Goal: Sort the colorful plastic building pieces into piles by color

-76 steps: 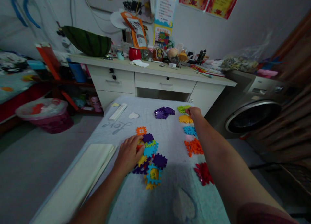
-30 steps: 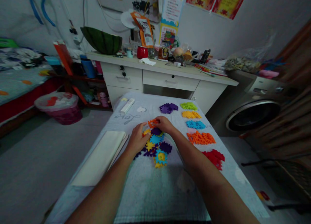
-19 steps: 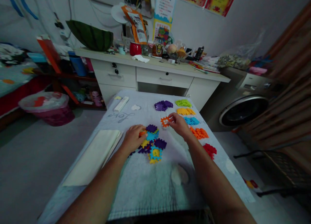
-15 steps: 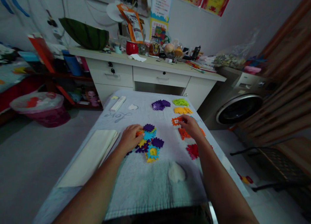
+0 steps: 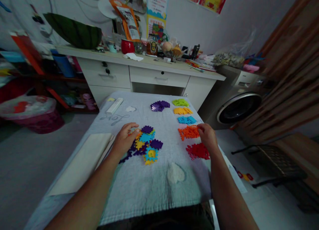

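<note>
A mixed pile of notched plastic building tiles (image 5: 147, 137) in purple, blue, yellow and orange lies on the cloth-covered table. Over its left edge is my left hand (image 5: 126, 138), thumb and fingers apart, with some orange showing beneath them. My right hand (image 5: 208, 137) is at the right end of the orange tile pile (image 5: 188, 132), its fingertips pinched at an orange tile that they partly hide. Just nearer lies a red tile pile (image 5: 198, 151). Farther back are blue (image 5: 186, 120), yellow (image 5: 182, 110) and green (image 5: 180, 102) piles. A purple pile (image 5: 159, 105) sits to their left.
Folded cream cloth (image 5: 79, 163) lies along the table's left side, with a long white box (image 5: 115, 105) beyond it. A cluttered white cabinet (image 5: 159, 77) stands behind the table. To the right are a washing machine (image 5: 239, 100) and a chair (image 5: 274, 163).
My right hand has moved from beyond the orange pile to its right end, uncovering the blue and red piles. My left hand has shifted slightly left and its fingers have spread. The view has turned right.
</note>
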Tool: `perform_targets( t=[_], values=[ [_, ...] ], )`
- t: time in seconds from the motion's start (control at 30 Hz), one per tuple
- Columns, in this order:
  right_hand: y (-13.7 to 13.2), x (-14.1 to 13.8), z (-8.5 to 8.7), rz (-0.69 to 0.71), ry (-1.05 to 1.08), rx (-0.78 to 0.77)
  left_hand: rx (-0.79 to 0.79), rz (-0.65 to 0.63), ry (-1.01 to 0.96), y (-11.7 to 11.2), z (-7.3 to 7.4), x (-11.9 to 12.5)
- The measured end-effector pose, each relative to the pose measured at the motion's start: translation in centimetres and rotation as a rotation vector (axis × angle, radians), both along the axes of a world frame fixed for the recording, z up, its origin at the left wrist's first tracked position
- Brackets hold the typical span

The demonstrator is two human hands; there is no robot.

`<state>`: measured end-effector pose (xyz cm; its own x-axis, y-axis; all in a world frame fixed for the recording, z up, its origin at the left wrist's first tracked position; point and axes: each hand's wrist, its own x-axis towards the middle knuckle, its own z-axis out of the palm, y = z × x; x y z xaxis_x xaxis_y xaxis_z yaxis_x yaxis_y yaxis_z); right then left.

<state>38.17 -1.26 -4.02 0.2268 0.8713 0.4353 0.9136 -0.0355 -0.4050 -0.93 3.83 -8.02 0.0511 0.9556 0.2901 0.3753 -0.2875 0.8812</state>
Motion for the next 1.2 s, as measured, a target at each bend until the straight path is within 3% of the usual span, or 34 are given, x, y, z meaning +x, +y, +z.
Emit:
perform_targets(
  t=[0.27,0.47,0.57,0.67,0.87,1.03,1.2],
  values=[
    [-0.7,0.1,-1.1,-0.022,-0.026,-0.055,-0.087,0.022,0.011,-0.4,1.1,-0.2],
    [-0.8,-1.0,0.0,-0.016,-0.035,-0.081,-0.107,0.082,0.167,-0.6,1.7,-0.6],
    [-0.4,-3.2,1.0,0.071,-0.01,-0.099,-0.028,0.072,0.298,-0.4,1.6,-0.9],
    [0.2,-6.8,1.6,0.268,0.013,-0.183,0.04,0.025,0.437,-0.3,1.2,-1.4],
    [2.1,-14.8,1.4,0.612,-0.018,-0.319,0.058,0.018,0.648,-0.5,0.2,-2.2],
    [4.7,-18.8,0.3,0.599,-0.07,-0.333,0.007,-0.027,0.641,-0.7,0.2,-2.2],
    [6.6,-19.9,-0.9,0.573,-0.041,-0.374,0.024,-0.109,0.624,-0.8,0.4,-1.7]
  ],
)
